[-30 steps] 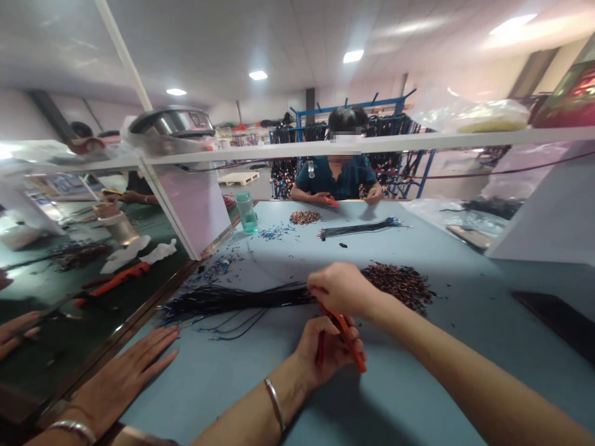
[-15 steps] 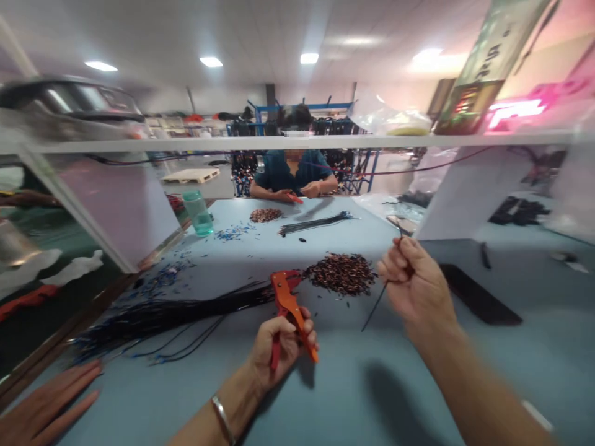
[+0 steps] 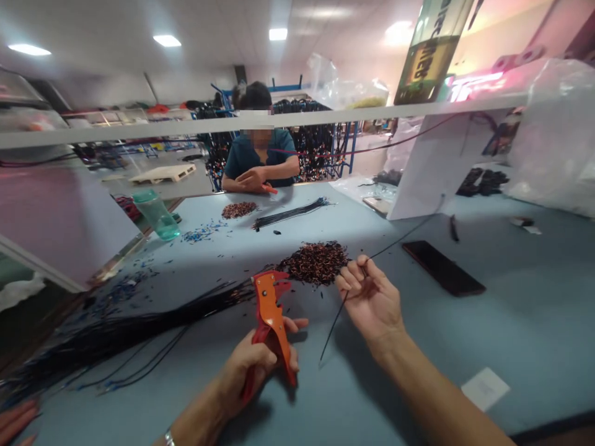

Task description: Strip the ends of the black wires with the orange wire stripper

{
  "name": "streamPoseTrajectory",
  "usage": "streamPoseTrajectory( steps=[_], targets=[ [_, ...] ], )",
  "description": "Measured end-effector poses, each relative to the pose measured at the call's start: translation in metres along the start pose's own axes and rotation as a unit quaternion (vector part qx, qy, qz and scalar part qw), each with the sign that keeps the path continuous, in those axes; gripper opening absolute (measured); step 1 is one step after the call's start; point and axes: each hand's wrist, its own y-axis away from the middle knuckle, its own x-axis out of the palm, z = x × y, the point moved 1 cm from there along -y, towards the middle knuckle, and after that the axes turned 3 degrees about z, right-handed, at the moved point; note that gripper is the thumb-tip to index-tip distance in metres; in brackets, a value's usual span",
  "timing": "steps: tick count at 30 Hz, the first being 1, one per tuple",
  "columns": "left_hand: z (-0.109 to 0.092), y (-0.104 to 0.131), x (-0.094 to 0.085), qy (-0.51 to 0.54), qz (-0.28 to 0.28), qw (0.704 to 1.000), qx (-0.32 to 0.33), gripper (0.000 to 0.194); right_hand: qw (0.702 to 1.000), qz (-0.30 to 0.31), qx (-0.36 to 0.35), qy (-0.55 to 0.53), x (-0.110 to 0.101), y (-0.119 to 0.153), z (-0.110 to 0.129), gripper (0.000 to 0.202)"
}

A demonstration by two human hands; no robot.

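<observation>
My left hand [image 3: 253,365] is wrapped around the handles of an orange and red wire stripper [image 3: 272,310], its jaws pointing up and standing apart. In my right hand [image 3: 369,297] a thin black wire [image 3: 331,331] is pinched between bent fingers. One end slants down toward the table, and the other runs up to the right. A heap of short brown and black offcuts [image 3: 316,261] lies just behind both hands. To the left stretches a bundle of black wires [image 3: 139,328], several with blue tips.
At the lower left shows another person's hand [image 3: 16,421]. A co-worker [image 3: 260,155] sits opposite. A black phone [image 3: 444,267] and white label [image 3: 486,389] lie right. Blue scraps [image 3: 202,231], a green bottle [image 3: 158,215] and a second wire bundle [image 3: 292,214] lie farther back. A shelf [image 3: 297,119] crosses above.
The view has turned to the right. The wire's upper part now extends to the right from my right hand. Some fingers of my left hand have loosened from the stripper's handle.
</observation>
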Motion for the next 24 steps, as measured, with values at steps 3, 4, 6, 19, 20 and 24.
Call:
streamPoseTrajectory(
  steps=[3, 4, 6, 19, 20, 24],
  targets=[
    [0.005, 0.003, 0.004, 0.002, 0.051, 0.998, -0.034, 0.050, 1.000, -0.012, 0.002, 0.007, -0.003, 0.002, -0.005, 0.016],
    [0.007, 0.004, 0.006, 0.002, 0.065, 0.997, -0.046, 0.051, 1.000, -0.013, 0.002, 0.012, -0.004, 0.002, -0.006, 0.018],
    [0.011, 0.005, 0.007, 0.001, 0.083, 0.995, -0.059, 0.053, 1.000, -0.014, 0.006, 0.017, -0.005, 0.003, -0.009, 0.020],
    [0.008, 0.005, 0.008, -0.018, 0.108, 0.991, -0.077, 0.056, 1.000, 0.022, 0.008, 0.015, -0.003, 0.009, -0.014, 0.016],
    [0.008, 0.005, 0.008, -0.021, 0.106, 0.991, -0.077, 0.057, 1.000, 0.017, 0.007, 0.025, -0.003, 0.008, -0.014, 0.017],
    [0.007, 0.006, 0.007, -0.019, 0.082, 0.994, -0.068, 0.053, 0.997, -0.019, -0.001, 0.072, -0.010, 0.002, -0.015, 0.021]
  ],
)
